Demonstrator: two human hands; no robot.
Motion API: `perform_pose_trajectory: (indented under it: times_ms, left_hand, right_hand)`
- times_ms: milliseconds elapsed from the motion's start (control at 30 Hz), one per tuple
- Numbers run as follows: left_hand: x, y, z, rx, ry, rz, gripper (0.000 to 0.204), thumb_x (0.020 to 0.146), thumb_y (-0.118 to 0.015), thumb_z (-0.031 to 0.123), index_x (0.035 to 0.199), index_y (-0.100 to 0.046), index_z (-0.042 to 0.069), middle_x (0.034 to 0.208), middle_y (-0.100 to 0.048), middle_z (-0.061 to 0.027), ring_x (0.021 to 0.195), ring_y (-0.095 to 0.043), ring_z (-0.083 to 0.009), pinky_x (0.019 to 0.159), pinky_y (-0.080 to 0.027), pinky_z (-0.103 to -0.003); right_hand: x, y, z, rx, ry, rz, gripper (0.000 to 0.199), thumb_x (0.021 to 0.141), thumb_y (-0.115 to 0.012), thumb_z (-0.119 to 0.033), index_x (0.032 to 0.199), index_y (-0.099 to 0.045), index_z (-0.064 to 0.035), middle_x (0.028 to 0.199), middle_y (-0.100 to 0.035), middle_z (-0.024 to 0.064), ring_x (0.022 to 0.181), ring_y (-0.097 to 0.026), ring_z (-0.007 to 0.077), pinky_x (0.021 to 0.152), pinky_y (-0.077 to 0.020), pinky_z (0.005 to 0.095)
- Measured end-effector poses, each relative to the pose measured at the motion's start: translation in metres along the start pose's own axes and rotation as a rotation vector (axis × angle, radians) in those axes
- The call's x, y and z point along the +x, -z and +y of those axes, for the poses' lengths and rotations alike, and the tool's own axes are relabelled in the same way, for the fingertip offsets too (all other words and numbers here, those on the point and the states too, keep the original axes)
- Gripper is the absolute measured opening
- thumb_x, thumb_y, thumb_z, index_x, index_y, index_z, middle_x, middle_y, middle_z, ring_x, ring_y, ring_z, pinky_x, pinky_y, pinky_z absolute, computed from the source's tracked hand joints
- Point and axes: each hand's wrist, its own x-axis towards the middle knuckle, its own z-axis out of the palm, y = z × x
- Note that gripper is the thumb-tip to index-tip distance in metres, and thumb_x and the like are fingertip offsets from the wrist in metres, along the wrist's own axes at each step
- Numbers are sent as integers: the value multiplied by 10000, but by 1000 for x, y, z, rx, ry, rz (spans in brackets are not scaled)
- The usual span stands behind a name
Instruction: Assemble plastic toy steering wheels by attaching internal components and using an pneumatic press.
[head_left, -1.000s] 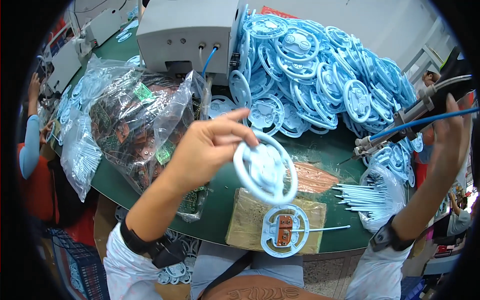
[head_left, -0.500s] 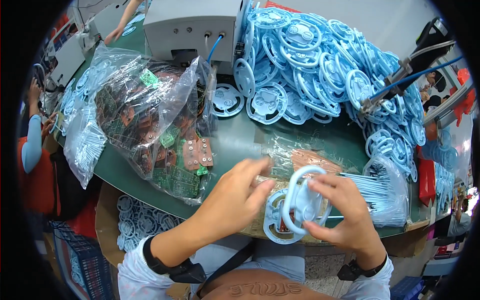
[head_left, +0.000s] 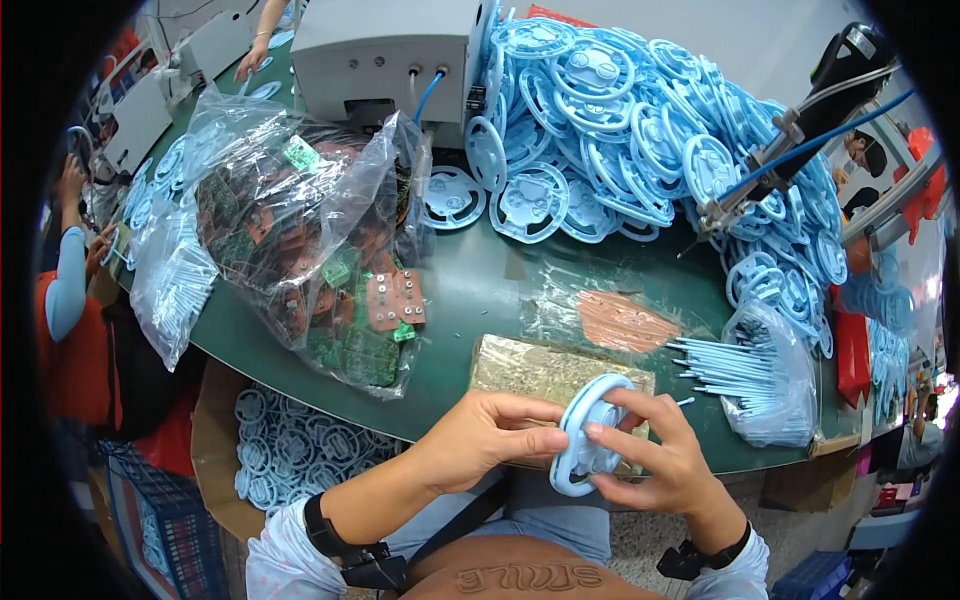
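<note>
Both hands hold a light-blue plastic toy steering wheel (head_left: 575,462), tilted nearly on edge above the front of the table. Its rim shows a seam, as of two layers lying together. My left hand (head_left: 478,438) pinches the left side of the rim between thumb and fingers. From the right, my right hand (head_left: 665,462) is closed around the wheel, its fingers on the face and lower rim. Beneath and behind the wheel lies a block wrapped in yellowish tape (head_left: 515,365). Part of the wheel's far side is hidden by my right fingers.
A plastic bag of circuit boards (head_left: 330,300) lies left, near a grey machine (head_left: 385,60). Blue wheel parts (head_left: 600,130) are heaped at the back right, under a metal-tipped tool arm (head_left: 770,165). Bagged blue sticks (head_left: 720,372) lie right. A cardboard box (head_left: 215,450) stands below the table edge.
The separate blue part on the block is no longer seen there; the wheel now shows two layers. My left hand has come right and down onto the rim, and the wheel has tilted.
</note>
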Motion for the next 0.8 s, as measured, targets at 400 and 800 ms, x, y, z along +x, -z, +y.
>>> perform_pose_trajectory:
  times_ms: [400, 800]
  left_hand:
    - [-9, -23, 12, 517, -44, 152, 314, 840, -769, 94, 1088, -659, -64, 999, -712, -121, 905, -685, -153, 803, -568, -278]
    - [-7, -19, 5, 618, -203, 190, 427, 834, -684, -57, 1242, -557, -67, 1043, -666, -101, 911, -630, -161, 821, -498, -283]
  right_hand:
    - [-9, -8, -4, -163, 26, -1, 659, 624, -815, -138, 1256, -640, -194, 1262, -563, 131, 812, -600, 202, 684, -476, 351]
    - [-17, -36, -15, 987, -682, 476, 294, 850, -781, -198, 1014, -641, 1, 937, -627, 32, 835, -583, 103, 736, -489, 254]
